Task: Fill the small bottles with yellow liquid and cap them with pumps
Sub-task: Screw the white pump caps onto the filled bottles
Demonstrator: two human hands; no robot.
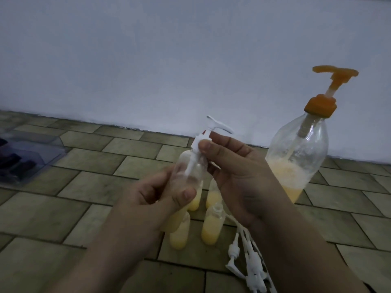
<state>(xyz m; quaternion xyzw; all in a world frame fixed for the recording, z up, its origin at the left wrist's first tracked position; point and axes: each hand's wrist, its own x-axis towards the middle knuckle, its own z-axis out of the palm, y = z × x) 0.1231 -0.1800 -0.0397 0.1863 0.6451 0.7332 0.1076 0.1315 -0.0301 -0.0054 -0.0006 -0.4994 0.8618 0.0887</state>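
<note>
- Gripped low on its body by the left hand [148, 199], thumb across the front: a small clear bottle [188, 176], held tilted in the air above the tiled floor [88, 187], well short of the wall edge.
- Pinched at its collar between thumb and fingertips of the right hand [239, 176]: a white pump [208, 134], dip tube already down inside the bottle, nozzle pointing right.
- Looks nearly empty in its upper part; lower part hidden behind the left thumb, so fill level cannot be told.
- Judged step: capping, with the collar seated on the neck and being screwed.
- Next move likely calls for twisting the collar while holding the body steady, keeping the pump square to the neck to avoid cross-threading.
- Both forearms reach forward from the bottom edge, palms turned toward each other, right hand higher than left.
- Standing on the floor just below the hands: several small filled bottles [211, 227] of yellow liquid, one visibly uncapped.
- Lying near the bottom edge, right of those: spare white pumps [251, 263].
- Standing further right, near the wall: a large dispenser bottle [296, 157] with an orange pump head, partly full.
</note>
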